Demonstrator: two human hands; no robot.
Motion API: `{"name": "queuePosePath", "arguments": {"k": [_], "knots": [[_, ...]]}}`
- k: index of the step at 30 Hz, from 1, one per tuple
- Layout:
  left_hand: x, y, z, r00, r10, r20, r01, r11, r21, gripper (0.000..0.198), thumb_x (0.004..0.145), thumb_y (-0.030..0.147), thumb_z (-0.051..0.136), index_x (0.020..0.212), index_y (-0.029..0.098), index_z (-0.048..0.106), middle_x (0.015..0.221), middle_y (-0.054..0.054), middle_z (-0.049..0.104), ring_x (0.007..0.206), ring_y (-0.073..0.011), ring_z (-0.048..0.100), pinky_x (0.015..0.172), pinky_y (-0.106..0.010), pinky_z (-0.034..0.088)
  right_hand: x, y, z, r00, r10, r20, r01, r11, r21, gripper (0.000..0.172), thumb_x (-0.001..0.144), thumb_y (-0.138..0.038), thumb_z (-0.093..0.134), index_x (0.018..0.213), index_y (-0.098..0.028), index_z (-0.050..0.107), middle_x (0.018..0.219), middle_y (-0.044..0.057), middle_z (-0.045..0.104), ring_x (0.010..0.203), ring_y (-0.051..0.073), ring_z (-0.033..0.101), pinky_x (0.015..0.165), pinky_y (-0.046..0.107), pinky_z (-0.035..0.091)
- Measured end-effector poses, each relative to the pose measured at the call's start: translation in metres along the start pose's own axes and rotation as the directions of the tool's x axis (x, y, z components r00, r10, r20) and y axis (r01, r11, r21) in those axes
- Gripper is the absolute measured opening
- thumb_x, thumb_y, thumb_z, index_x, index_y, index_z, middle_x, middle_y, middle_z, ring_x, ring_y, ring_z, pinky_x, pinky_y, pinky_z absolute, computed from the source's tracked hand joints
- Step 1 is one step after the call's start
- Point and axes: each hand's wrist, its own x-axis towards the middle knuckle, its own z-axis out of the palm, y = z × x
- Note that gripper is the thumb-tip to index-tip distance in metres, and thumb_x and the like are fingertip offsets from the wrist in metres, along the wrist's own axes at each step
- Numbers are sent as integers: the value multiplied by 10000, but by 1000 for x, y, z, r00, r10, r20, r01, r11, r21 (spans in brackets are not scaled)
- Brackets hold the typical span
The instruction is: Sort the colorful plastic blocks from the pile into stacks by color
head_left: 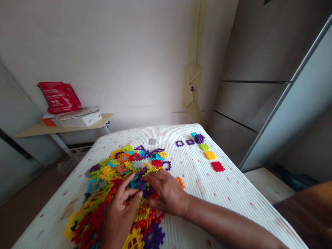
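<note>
Left hand (119, 207) and right hand (166, 192) are pressed into the colored plastic tile pile (109, 173), lower left of frame. Tiles under both palms are hidden, so grip can't be told. Pile's bottom edge is cut off.

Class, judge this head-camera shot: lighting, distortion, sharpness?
Head view: soft light, no hard shadows on the white ribbed cover; wide-angle distortion leans the walls and stretches the right forearm; the plastic pieces stay fairly sharp; the brown object at far right looks blurred.

Left hand (119, 211) raised, curled; right hand (166, 193) palm down, just beside.
</note>
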Motion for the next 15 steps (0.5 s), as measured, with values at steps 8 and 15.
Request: {"name": "queuePosePath", "arguments": {"k": [8,15], "knots": [[-1,-6,-1,999,-35,25,32,996,78,656,713,499,584,1299,258,415,770,12,701,588,-154,614,599,-248,503,12,-11,2,999,-33,26,35,998,-56,446,791,-296,592,1198,-141,499,1092,116,594,970,221,520,847,337,421],[2,-1,-19,999,35,-32,-29,983,182,589,678,539,585,1226,346,487,909,8,715,749,-201,657,649,-282,535,30,35,-22,985,-62,164,109,949,-297,489,721,-359,647,1160,-173,537,1085,102,618,958,248,498,772,359,392]]}}
